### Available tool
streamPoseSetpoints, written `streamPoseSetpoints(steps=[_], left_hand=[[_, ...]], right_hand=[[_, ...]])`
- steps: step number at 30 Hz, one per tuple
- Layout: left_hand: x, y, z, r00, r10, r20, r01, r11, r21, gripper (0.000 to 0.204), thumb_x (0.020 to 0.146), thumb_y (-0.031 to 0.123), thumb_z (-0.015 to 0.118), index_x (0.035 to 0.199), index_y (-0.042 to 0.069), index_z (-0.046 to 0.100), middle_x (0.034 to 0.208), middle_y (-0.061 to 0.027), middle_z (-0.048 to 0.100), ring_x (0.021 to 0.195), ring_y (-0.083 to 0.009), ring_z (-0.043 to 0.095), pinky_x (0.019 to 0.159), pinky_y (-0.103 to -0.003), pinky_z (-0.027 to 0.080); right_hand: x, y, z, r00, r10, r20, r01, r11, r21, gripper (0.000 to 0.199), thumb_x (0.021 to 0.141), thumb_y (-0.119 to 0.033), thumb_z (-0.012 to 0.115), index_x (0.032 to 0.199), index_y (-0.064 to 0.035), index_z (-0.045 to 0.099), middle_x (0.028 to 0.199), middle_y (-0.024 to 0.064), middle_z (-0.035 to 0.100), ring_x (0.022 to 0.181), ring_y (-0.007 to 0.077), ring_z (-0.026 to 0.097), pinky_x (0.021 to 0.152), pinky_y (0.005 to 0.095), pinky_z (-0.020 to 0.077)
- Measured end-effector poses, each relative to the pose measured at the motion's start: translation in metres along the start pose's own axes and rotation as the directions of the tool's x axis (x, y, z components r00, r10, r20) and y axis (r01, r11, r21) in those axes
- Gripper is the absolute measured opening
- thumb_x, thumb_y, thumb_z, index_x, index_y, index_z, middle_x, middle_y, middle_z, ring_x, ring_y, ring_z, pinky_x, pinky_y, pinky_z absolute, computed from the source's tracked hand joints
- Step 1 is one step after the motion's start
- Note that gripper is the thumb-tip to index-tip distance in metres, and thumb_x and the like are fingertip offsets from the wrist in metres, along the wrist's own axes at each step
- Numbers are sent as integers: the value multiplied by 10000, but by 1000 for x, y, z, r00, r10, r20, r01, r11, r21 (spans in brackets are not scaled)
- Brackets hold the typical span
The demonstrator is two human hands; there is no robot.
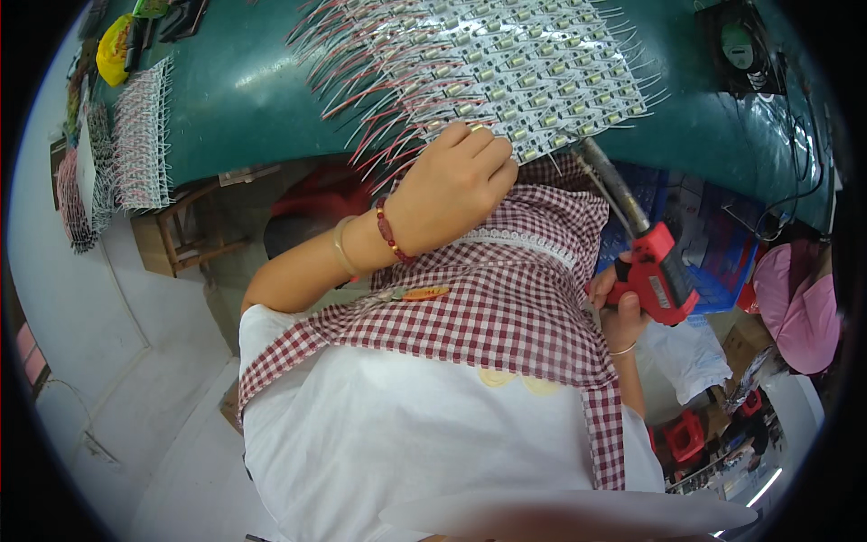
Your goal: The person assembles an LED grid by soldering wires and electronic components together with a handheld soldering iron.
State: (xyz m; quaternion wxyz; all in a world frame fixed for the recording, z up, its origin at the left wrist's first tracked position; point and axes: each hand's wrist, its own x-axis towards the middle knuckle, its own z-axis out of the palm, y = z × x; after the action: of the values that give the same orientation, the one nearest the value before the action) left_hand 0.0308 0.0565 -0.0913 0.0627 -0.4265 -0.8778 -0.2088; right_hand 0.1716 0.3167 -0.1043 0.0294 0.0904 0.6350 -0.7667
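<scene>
A panel of small white LED circuit boards (542, 77) lies at the near edge of the green table, with rows of red and white wires sticking out along its left side. My left hand (461, 181) is curled closed over the panel's near left edge; its fingertips, and anything between them, are hidden. Wrapped in my right hand (623, 303) is the grip of a red and black pistol-grip tool (657, 275) with a long metal barrel. The barrel slants up and left, its dark tip close to the panel's near right corner. Whether it touches cannot be told.
More wired board panels (143, 135) hang over the green table's (244, 108) left edge, near a yellow bag (114, 50). A black fan-like device (741, 47) with cables stands far right. Blue bins (713, 244) and a pink cloth item (795, 307) are at right.
</scene>
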Motion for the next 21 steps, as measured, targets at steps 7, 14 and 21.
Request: streamPoseSetpoints(steps=[7, 14, 21], left_hand=[[-10, 11, -3, 996, -85, 8, 83, 989, 126, 230, 733, 105, 575, 953, 60, 624, 916, -39, 553, 865, -187, 538, 753, -340, 406], [-10, 7, -36, 970, -242, 24, 240, 968, 71, 159, 694, 179, 714, 735, 76, 600, 809, -33, 520, 800, -207, 520, 754, -378, 392], [66, -134, -36, 892, -297, -340, 348, 932, 98, 186, 782, 189, 669, 869, 35, 611, 880, -127, 558, 829, -307, 552, 754, -364, 439]], right_hand=[[99, -41, 16, 979, -205, 4, 185, 894, 409, 486, 924, -294, 503, 1250, 47, 386, 720, 106, 510, 532, 126, 479, 535, 295, 440], [204, -48, 18, 962, -235, 135, 117, 810, 574, 438, 939, -226, 486, 1273, 41, 389, 860, 111, 541, 817, 189, 546, 906, 379, 425], [228, -10, 29, 991, -107, 83, 7, 649, 761, 340, 918, -131, 503, 1187, 74, 462, 1011, 204, 606, 1089, 309, 554, 1110, 422, 308]])
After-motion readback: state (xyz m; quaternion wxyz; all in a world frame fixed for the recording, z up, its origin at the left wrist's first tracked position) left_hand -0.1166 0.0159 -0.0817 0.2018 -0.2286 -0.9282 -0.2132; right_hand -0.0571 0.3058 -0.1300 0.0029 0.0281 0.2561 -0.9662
